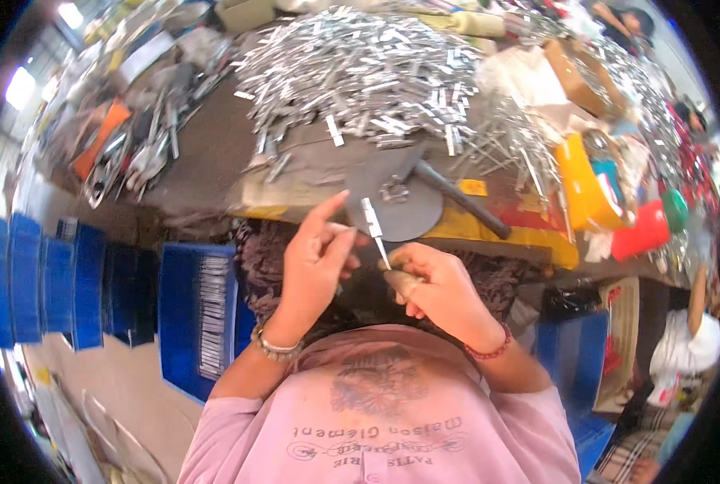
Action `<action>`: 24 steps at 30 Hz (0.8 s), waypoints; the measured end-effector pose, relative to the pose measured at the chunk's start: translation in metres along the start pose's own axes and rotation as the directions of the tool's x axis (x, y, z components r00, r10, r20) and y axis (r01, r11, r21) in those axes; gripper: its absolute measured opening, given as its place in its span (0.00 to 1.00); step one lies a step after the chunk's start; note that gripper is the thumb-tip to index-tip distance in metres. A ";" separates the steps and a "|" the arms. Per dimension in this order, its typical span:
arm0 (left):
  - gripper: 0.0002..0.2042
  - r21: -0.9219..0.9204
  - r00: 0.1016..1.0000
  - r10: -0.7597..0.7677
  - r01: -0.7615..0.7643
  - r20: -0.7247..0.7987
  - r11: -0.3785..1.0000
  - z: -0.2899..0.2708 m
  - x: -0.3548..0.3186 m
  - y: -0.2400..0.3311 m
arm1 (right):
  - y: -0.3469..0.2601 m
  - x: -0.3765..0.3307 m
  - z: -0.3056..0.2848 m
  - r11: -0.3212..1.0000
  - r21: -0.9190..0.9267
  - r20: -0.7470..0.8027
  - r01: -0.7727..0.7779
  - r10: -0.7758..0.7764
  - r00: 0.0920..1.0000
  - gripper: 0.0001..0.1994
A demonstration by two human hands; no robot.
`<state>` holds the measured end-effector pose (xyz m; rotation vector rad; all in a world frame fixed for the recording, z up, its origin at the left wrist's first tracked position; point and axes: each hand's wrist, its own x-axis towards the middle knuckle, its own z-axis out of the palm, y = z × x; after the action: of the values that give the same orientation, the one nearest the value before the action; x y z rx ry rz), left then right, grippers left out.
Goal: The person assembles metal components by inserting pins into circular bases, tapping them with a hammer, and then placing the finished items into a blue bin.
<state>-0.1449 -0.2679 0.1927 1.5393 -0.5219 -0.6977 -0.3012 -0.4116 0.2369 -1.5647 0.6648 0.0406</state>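
My right hand (436, 286) pinches the lower, thin end of a slim silver metal piece (370, 219) whose wider, flat end points up and away from me. Some kind of covering wraps one of that hand's fingers. Just left of the piece is my left hand (318, 262), index finger stretched out and thumb apart, with nothing visible in it; its lower fingers are partly hidden. Beyond both hands lies a dark grey round plate (416, 216) with small metal bits (394, 192) on it. A hammer (465, 199) rests with its head on the plate's right side.
A large heap of silver metal pieces (360, 77) covers the far bench. Tools (162, 133) lie at the far left, and a yellow container (587, 181) and red bottle (640, 230) stand right. A blue crate (174, 323) holds stacked metal pieces; another blue crate (573, 355) is at my right.
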 end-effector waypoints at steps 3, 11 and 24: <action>0.29 -0.140 0.993 -0.059 0.073 0.100 0.987 0.000 -0.002 0.001 | 0.010 -0.001 0.008 0.998 0.059 -0.006 -0.002 0.002 1.000 0.11; 0.32 -0.225 0.999 -0.030 0.039 0.040 0.974 -0.006 -0.007 -0.006 | 0.026 0.004 0.037 0.994 -0.011 -0.021 0.106 -0.106 0.994 0.11; 0.26 -0.049 0.734 -0.021 -0.017 -0.679 0.999 -0.186 -0.065 -0.082 | 0.023 0.048 0.012 0.829 -0.385 -0.360 0.406 -0.540 0.761 0.15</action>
<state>-0.0674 -0.0823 0.1212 1.6138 0.0612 -0.1013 -0.2669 -0.4175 0.1950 -2.0162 0.6130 -0.6702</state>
